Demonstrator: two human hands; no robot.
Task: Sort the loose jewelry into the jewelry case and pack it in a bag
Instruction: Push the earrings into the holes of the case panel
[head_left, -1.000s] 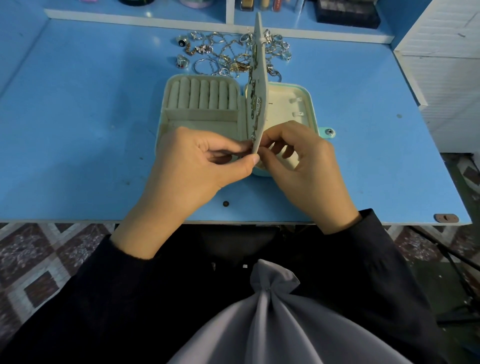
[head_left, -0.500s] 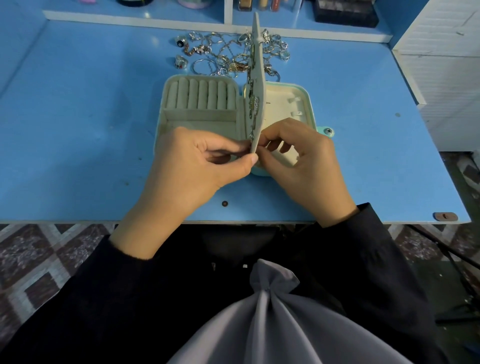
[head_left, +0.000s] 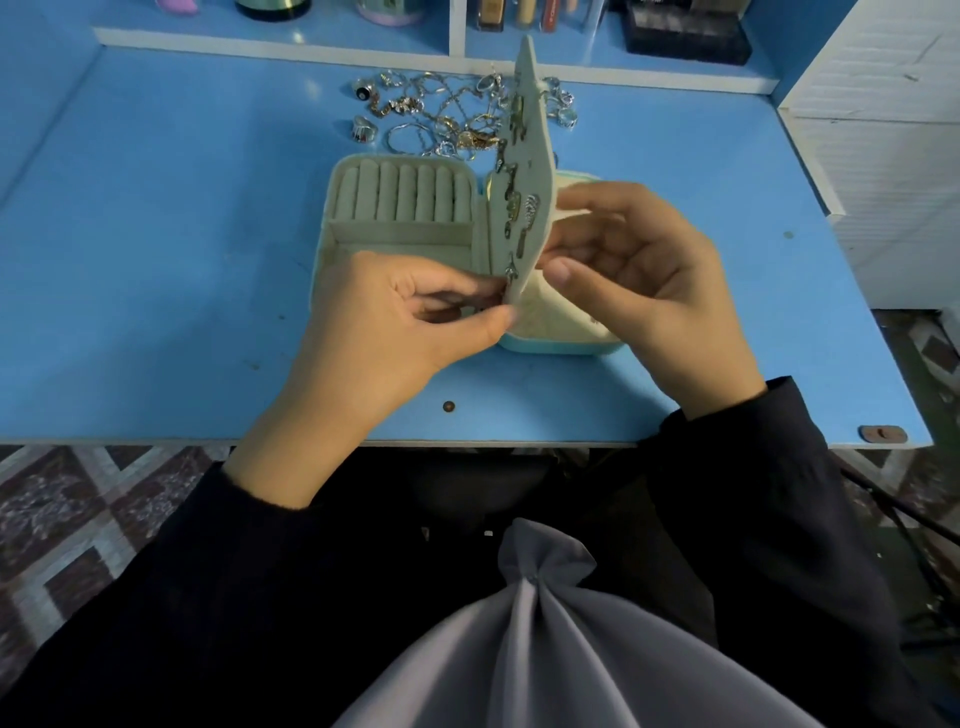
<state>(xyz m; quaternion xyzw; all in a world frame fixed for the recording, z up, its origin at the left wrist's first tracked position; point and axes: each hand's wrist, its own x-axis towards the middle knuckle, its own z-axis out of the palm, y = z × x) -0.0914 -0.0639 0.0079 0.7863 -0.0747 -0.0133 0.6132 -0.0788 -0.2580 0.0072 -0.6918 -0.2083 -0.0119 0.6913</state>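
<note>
**A:** Where's the case?

**B:** The jewelry case (head_left: 324, 244) lies open flat on the surface (head_left: 156, 260), front-centre. Its inner panel (head_left: 535, 171) stands upright between the two halves, with earrings (head_left: 514, 202) hooked down its left face.

**A:** Why upright?

**B:** My read is that it gives access to both faces. The left hand (head_left: 395, 332) pinches the panel's near bottom corner, thumb against forefinger, steadying it. The right hand (head_left: 649, 280) sits behind the panel, fingers curled, thumb just beside the back face. It's probably seating a post, but I can't tell if it grips anything.

**A:** Progress?

**B:** Early, I'd say. The ring rolls (head_left: 405, 195) in the left half hold nothing. The loose jewelry (head_left: 441, 119) is heaped on the surface just beyond the case. There's grey gathered cloth (head_left: 545, 649) on the lap, maybe the bag, can't confirm.
</note>
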